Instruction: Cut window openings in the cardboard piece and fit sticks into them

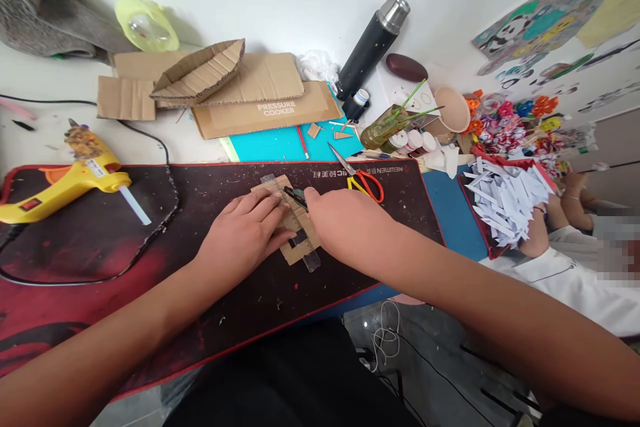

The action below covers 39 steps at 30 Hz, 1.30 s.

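My left hand (245,235) lies flat, fingers stretched out, pressing down on a clear ruler (311,260) and a small cardboard piece (295,250) on the dark red-and-black mat (125,247). The cardboard has a small rectangular hole in it. My right hand (345,223) is closed around a dark pen-like tool (296,197), its tip at the ruler's edge on the cardboard. Most of that tool is hidden in the fingers.
A yellow glue gun (65,183) lies at the mat's left. Red-handled scissors (363,177) lie just beyond my right hand. Cardboard sheets (260,110), a cardboard boat (200,70), a black flask (373,43) and paint jars (413,140) stand behind. A person sits at right beside white paper strips (505,197).
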Each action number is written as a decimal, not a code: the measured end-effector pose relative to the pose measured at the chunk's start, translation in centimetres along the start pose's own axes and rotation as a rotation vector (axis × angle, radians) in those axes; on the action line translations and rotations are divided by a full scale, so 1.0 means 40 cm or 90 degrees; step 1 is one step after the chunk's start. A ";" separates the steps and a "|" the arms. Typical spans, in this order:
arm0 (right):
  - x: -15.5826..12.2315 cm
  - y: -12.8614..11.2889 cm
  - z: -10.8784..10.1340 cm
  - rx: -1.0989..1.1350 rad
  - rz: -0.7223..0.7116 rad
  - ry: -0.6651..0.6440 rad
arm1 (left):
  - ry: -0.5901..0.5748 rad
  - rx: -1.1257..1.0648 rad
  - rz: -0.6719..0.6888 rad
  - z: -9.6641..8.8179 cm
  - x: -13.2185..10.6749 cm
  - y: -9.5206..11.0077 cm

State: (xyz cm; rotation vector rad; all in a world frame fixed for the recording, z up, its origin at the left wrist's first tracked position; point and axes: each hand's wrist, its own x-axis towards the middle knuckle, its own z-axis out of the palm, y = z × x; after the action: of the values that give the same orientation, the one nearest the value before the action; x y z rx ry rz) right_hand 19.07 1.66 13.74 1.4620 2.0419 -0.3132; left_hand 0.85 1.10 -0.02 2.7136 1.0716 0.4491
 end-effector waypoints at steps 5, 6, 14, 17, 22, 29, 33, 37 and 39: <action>0.002 -0.001 -0.006 -0.007 0.000 0.005 | 0.000 -0.002 -0.004 -0.002 -0.001 0.002; 0.003 -0.002 -0.005 -0.006 0.000 0.004 | 0.002 0.002 -0.002 -0.002 -0.001 0.002; 0.008 -0.010 0.010 0.004 -0.001 0.013 | 0.017 0.023 0.011 -0.002 -0.001 0.001; 0.014 -0.017 0.015 0.017 -0.007 0.016 | 0.024 0.018 0.013 0.000 0.000 0.000; 0.021 -0.045 0.008 0.039 0.005 0.005 | 0.032 -0.014 0.013 0.000 0.003 -0.004; 0.011 -0.044 0.006 0.054 0.031 -0.028 | 0.041 -0.029 0.019 0.000 0.005 -0.007; 0.013 -0.049 0.007 0.045 0.003 -0.029 | 0.042 -0.032 0.018 0.000 0.005 -0.007; 0.014 -0.052 0.013 0.036 -0.009 -0.010 | 0.040 -0.026 0.021 -0.001 0.007 -0.007; 0.011 -0.040 0.018 0.040 -0.010 -0.002 | 0.038 -0.022 0.017 -0.001 0.006 -0.007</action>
State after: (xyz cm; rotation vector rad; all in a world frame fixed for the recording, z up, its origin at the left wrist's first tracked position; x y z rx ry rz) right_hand 17.76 1.05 12.70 1.4828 2.0582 -0.3887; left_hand 0.82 1.46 -0.03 2.7024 1.0342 0.5516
